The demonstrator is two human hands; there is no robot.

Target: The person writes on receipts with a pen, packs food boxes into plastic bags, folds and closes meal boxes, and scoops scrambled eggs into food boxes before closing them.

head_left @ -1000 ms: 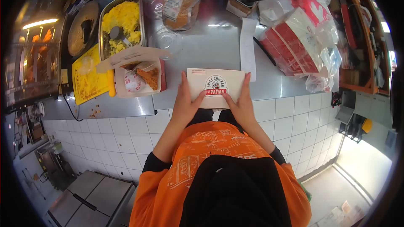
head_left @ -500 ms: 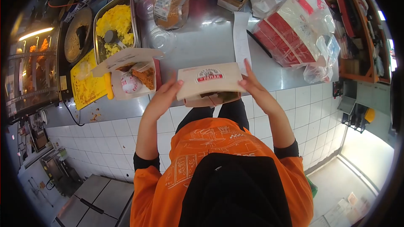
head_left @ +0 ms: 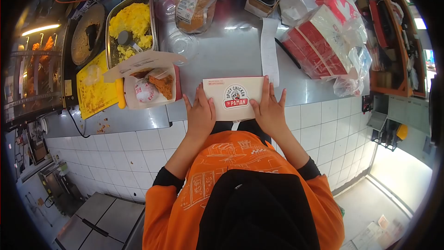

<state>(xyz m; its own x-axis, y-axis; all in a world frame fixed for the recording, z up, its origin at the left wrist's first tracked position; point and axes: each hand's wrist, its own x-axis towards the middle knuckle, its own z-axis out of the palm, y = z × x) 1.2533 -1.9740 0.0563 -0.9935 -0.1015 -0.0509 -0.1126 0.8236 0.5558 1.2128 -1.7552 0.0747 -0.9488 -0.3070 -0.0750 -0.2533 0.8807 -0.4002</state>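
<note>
A white box point(head_left: 235, 98) printed with a chicken logo lies with its lid down at the counter's front edge. On its left side rests my left hand point(head_left: 201, 112), and my right hand point(head_left: 269, 112) is on its right side. The fingers of both hands are stretched out, several of them over the box's side edges. Left of it stands an open box point(head_left: 175, 85) with its lid raised. Inside are a round wrapped item point(head_left: 145, 92) and a piece of fried chicken point(head_left: 162, 84).
Beyond the open box are a tray of yellow food point(head_left: 155, 37) and a yellow board point(head_left: 94, 90). A paper strip point(head_left: 269, 51) lies behind my right hand. Bagged red and white boxes point(head_left: 314, 46) stand at the right, a spice bag point(head_left: 194, 14) at the back.
The printed box's lid has gone down from partly raised to closed. Both hands have moved in closer along its sides and nearer to my body.
</note>
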